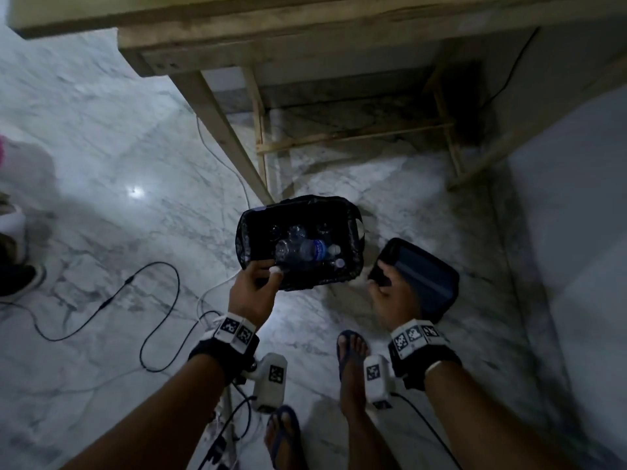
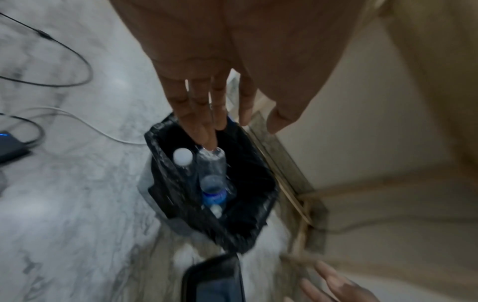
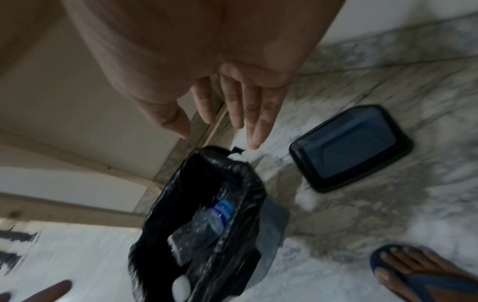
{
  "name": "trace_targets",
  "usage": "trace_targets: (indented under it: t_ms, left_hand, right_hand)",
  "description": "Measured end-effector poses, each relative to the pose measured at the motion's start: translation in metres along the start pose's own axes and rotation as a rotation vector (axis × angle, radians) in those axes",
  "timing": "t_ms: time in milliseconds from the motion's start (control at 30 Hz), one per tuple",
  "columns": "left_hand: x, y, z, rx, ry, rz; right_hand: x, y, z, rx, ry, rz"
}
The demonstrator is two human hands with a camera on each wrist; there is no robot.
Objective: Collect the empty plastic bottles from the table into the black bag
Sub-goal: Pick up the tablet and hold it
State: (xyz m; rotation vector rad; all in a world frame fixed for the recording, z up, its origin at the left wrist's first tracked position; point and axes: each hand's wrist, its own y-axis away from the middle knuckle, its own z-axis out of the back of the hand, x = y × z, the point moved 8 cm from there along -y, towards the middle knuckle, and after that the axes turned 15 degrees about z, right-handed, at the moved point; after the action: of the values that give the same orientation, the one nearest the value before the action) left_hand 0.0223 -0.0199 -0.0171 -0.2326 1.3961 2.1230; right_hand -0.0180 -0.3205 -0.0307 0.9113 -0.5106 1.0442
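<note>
A bin lined with the black bag (image 1: 245, 239) stands on the marble floor by the table leg. Several clear plastic bottles lie in it; the top one (image 1: 302, 250) has a blue label. My left hand (image 1: 271, 270) hovers over the bag's near rim, empty, with straight fingers. In the left wrist view its fingertips (image 2: 209, 143) point down at that bottle's (image 2: 212, 169) base; contact cannot be told. A white cap (image 2: 183, 156) shows beside it. My right hand (image 1: 380, 277) hangs open and empty to the right of the bag (image 3: 243, 177), above the floor.
The bin's dark lid (image 1: 424, 273) lies on the floor to the right of the bin. A wooden table (image 1: 305, 39) stands over the bin, one leg (image 1: 224, 130) just behind it. Cables (image 1: 159, 300) trail at the left. My sandalled feet (image 1: 353, 351) are close in front.
</note>
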Motion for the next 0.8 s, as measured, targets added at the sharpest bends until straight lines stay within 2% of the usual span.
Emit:
trace_targets:
  t_ms: [100,200,367,600,733,800]
  left_hand:
    - [-0.007,0.035,-0.022,0.099,-0.046,-0.135]
    - [-0.005,0.060,-0.056,0.211,-0.106,-0.254]
    - [-0.001,0.057,-0.139,0.279,-0.246,-0.416]
    - [0.014,-0.021,-0.299,0.382,-0.343,-0.587]
    - [0.020,-0.085,-0.367,0.325,-0.383,-0.626]
    - [0.016,-0.111,-0.391,0.245,-0.374,-0.689]
  right_hand:
    - [-0.031,0.025,0.021,-0.082,0.005,-0.054]
    - [-0.061,0.045,0.038,-0.178,-0.030,-0.046]
    - [-0.135,0.065,0.059,-0.370,-0.064,-0.091]
    - [-0.280,0.038,0.067,-0.510,-0.049,-0.081]
    - [-0.353,0.002,0.057,-0.582,-0.098,-0.053]
    - [-0.383,-0.021,0.048,-0.602,-0.129,-0.043]
